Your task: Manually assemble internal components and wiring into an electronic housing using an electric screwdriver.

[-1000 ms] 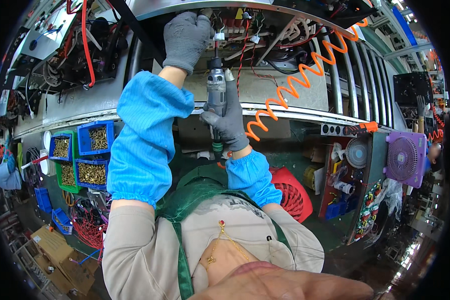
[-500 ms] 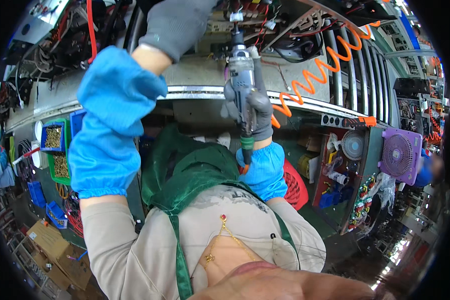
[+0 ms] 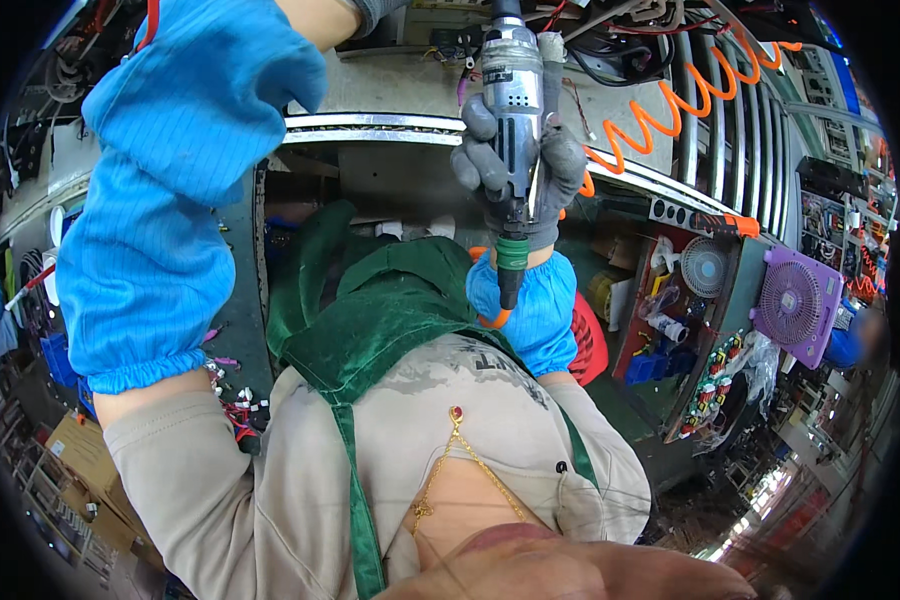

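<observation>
My right hand (image 3: 560,165), in a grey glove and blue sleeve cover, is closed round an air screwdriver (image 3: 511,95). The tool has a grey metal body and points away from me, its tip beyond the upper edge. A green-collared fitting and an orange air hose (image 3: 494,320) are at its near end. My left arm, in a blue sleeve cover, reaches up and forward. Of my left hand (image 3: 375,12) only the edge of a grey glove shows at the upper rim; its fingers are out of sight. Wired parts lie past the screwdriver at the top.
A metal bench edge (image 3: 370,128) runs across in front of me. An orange coiled hose (image 3: 660,125) stretches over metal bars at the right. Beyond a shelf with a small grey fan (image 3: 705,265) stands a purple fan (image 3: 797,305). Loose wire connectors (image 3: 240,405) lie at the left; cardboard boxes (image 3: 90,460) stand lower left.
My left hand has moved up and left, mostly out of view. My right hand and the screwdriver have shifted slightly up and right. The view has shifted, and the left-side screw bins are now covered.
</observation>
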`<state>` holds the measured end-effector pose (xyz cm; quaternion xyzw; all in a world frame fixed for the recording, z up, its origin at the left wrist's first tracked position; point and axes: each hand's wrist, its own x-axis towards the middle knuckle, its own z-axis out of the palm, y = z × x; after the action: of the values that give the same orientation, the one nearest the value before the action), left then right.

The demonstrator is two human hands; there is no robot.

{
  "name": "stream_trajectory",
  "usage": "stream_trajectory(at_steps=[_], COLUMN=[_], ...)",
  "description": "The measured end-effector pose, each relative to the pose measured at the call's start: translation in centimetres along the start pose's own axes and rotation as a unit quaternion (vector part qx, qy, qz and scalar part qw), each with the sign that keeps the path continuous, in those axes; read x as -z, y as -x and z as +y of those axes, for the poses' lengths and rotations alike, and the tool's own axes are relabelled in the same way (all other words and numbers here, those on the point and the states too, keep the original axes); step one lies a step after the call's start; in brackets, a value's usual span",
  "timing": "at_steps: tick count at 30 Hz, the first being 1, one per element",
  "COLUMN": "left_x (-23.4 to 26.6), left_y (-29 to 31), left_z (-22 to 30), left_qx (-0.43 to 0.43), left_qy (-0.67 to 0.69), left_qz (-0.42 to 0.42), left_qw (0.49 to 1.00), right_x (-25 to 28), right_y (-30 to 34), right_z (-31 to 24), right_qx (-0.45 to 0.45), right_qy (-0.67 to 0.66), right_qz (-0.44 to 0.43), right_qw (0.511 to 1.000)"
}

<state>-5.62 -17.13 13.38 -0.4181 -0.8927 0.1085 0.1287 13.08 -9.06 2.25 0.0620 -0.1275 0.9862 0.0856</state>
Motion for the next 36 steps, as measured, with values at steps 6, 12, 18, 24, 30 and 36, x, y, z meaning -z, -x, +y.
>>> stream_trajectory(at_steps=[6, 12, 18, 24, 30, 36], left_x=[0.1, 0.0, -1.0, 0.4, -2.7, 0.6], left_y=[0.7, 0.5, 1.0, 0.2, -1.0, 0.7], left_z=[-0.5, -0.2, -2.5, -0.1, -0.7, -0.1], left_qx=[-0.006, -0.010, -0.061, -0.011, -0.049, -0.001], left_qy=[-0.001, 0.006, 0.158, 0.017, 0.088, 0.014], left_qz=[0.033, 0.022, 0.041, -0.004, 0.035, -0.010], left_qw=[0.999, 1.000, 0.985, 1.000, 0.994, 1.000], right_x=[-0.1, -1.1, -2.3, -2.5, -2.6, -3.0], right_y=[-0.3, -0.3, -0.3, -0.9, -1.1, -0.5], right_z=[0.2, 0.3, -0.3, -0.8, -1.1, -1.1], right_qx=[-0.005, 0.001, -0.019, -0.012, -0.013, -0.012], right_qy=[0.024, 0.011, 0.096, 0.118, 0.199, 0.200], right_qz=[-0.015, -0.017, 0.001, 0.015, 0.053, 0.052], right_qw=[1.000, 1.000, 0.995, 0.993, 0.979, 0.978])
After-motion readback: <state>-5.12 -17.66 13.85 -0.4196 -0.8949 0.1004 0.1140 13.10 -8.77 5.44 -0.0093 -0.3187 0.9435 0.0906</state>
